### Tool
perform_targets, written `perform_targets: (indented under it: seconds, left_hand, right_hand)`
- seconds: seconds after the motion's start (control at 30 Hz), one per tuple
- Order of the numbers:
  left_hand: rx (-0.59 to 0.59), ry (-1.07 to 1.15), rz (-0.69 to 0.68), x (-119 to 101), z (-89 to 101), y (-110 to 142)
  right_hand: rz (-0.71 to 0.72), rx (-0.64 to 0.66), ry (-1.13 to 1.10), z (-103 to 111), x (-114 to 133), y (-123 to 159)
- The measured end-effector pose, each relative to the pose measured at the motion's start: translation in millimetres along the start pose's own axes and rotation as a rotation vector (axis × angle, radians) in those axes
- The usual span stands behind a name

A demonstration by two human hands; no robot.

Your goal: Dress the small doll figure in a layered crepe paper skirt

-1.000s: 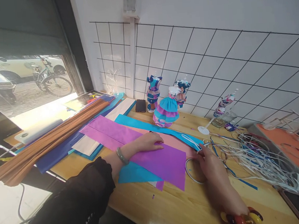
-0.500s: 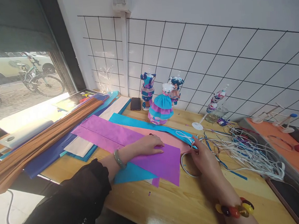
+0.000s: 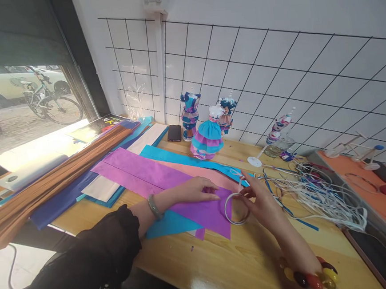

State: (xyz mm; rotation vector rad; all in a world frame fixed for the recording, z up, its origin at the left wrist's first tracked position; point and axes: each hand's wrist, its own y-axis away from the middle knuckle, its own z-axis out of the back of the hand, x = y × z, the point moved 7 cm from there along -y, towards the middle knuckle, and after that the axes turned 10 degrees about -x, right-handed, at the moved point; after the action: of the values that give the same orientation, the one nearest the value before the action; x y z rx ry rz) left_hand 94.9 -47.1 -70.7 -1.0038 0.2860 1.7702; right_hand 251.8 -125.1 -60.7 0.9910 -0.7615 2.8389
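My left hand (image 3: 196,189) lies on a purple paper sheet (image 3: 169,182) with fingers stretched flat, pressing it to the wooden table (image 3: 242,261). My right hand (image 3: 260,199) pinches a white loop of paper strip (image 3: 233,210), lifted just over the purple sheet's right end. Pink paper (image 3: 212,175) and cyan paper (image 3: 172,224) lie under the purple sheet. A tangle of white and blue strips (image 3: 320,192) spreads to the right of my right hand.
Paper-dressed dolls (image 3: 208,136) and a black phone (image 3: 174,132) stand by the grid wall. Brown pleated paper (image 3: 49,184), blue and white sheets lie at left. An orange tray (image 3: 379,183) with small stands sits at right. A window is at far left.
My right hand has lifted the white loop off the table and carried it left over the purple sheet's end. The left hand stays flat on the sheet.
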Motion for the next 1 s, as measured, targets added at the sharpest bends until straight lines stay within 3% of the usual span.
perform_targets:
  seconds: [0.13,0.37,0.47,0.7,1.0]
  left_hand:
    - [0.108,0.349,0.207,-6,-13.2,4]
    - [0.164,0.648,0.426,-2,-24.6,11]
    - [0.177,0.724,0.458,1,-26.9,11]
    - [0.131,0.801,0.477,-1,-22.3,9]
    - [0.122,0.976,0.502,-3,-20.3,7]
  right_hand:
    - [0.146,-0.015,-0.025,-11,28,5]
    - [0.26,-0.097,-0.033,-19,44,13]
    - [0.186,-0.114,-0.121,-17,39,13]
    - [-0.202,-0.165,-0.497,-18,13,11]
    - [-0.373,-0.277,-0.447,-11,-4,6]
